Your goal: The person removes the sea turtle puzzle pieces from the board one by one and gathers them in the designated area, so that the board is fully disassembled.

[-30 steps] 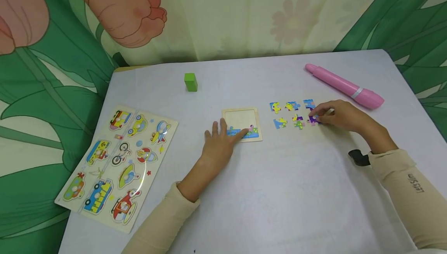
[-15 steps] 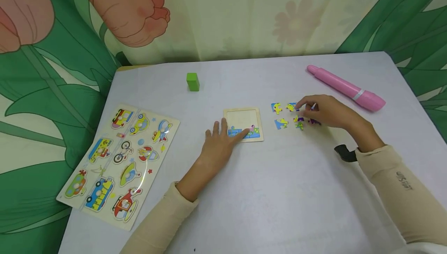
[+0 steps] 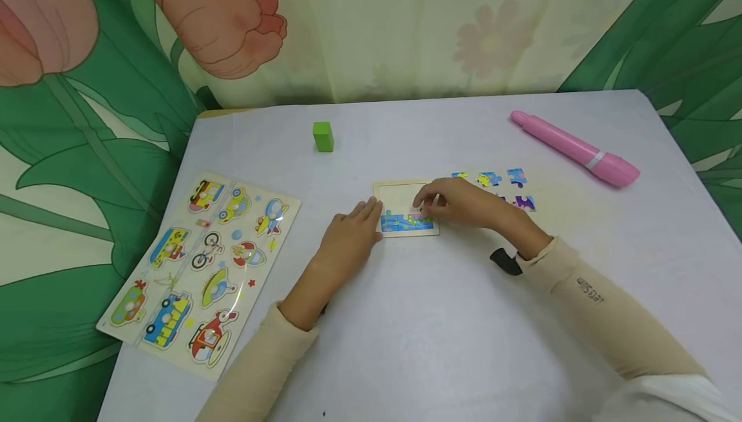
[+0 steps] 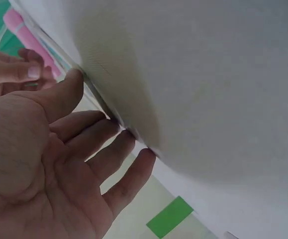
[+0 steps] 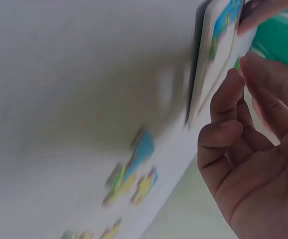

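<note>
My left hand [image 3: 348,238] rests beside the small wooden puzzle tray [image 3: 436,223], fingertips at its left edge. In the left wrist view its fingers [image 4: 119,159] are extended along that edge. Blue jigsaw pieces [image 3: 397,223] line the tray's near side. Over the tray's right side, my right hand [image 3: 464,203] has thumb and fingertips brought together in a pinch on a small puzzle piece, mostly hidden by the fingers. Several loose pieces lie right of the tray, including a blue one [image 3: 517,176] and a purple one [image 3: 525,203]; the right hand covers some from above.
A vehicle picture board [image 3: 197,274] lies at the left, overhanging the table edge. A green block [image 3: 323,136] stands behind the tray. Toward the back right lies a pink marker-shaped object [image 3: 574,148]. Patterned curtain [image 3: 382,29] hangs behind the white table [image 3: 406,345].
My right hand has moved left from the loose pieces to the tray. The left hand's thumb has drawn back from the tray's pieces to its left edge.
</note>
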`<action>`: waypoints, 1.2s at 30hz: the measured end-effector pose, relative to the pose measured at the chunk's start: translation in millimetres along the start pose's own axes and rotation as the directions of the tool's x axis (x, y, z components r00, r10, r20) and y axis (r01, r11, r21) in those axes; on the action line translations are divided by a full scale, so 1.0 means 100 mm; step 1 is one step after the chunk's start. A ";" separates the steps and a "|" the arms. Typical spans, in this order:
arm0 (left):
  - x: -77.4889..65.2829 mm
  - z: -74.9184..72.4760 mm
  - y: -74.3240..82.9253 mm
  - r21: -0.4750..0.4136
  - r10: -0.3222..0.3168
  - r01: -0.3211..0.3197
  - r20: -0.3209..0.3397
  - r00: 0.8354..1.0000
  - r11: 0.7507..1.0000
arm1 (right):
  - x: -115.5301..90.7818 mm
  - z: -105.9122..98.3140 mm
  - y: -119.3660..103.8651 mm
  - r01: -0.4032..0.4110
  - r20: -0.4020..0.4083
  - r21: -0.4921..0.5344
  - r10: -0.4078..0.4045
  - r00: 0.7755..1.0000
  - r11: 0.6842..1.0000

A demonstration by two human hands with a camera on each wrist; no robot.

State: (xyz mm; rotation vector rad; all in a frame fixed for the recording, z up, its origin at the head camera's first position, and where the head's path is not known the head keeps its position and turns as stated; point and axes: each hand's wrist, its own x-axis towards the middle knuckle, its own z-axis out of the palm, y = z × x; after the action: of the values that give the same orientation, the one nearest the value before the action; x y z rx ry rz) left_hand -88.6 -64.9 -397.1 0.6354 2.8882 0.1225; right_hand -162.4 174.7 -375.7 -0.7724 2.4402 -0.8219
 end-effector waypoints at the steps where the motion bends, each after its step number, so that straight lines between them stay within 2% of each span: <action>1: 0.01 0.00 -0.01 -0.004 0.003 -0.003 0.000 1.000 1.000 | 0.04 0.04 -0.02 0.001 0.004 -0.002 -0.001 1.000 1.000; 9: 0.03 -0.02 -0.06 -0.004 0.019 -0.019 0.006 1.000 1.000 | 0.23 0.25 -0.18 -0.010 0.007 -0.046 0.010 1.000 0.999; 14: 0.02 -0.02 -0.08 -0.046 0.023 -0.023 -0.015 1.000 0.999 | 0.27 0.32 -0.21 -0.001 -0.015 -0.067 0.000 1.000 0.998; 19: 0.02 -0.01 -0.09 -0.050 0.029 -0.029 -0.016 0.999 0.998 | 0.26 0.35 -0.21 0.037 -0.034 -0.079 -0.040 0.999 0.996; 29: 0.02 0.00 -0.10 -0.072 0.009 -0.009 0.002 1.000 0.997 | 0.29 0.36 -0.19 0.074 -0.028 -0.047 -0.075 0.997 0.996; 36: 0.02 0.00 -0.10 -0.094 0.008 -0.008 0.000 1.000 0.996 | 0.28 0.36 -0.20 0.099 -0.019 0.024 -0.098 0.995 0.995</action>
State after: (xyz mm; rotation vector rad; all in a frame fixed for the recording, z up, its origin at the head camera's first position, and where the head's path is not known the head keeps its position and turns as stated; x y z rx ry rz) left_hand -94.6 -72.5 -398.8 0.6306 2.8602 0.2576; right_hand -155.7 129.3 -395.5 -0.8857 2.4187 -0.8981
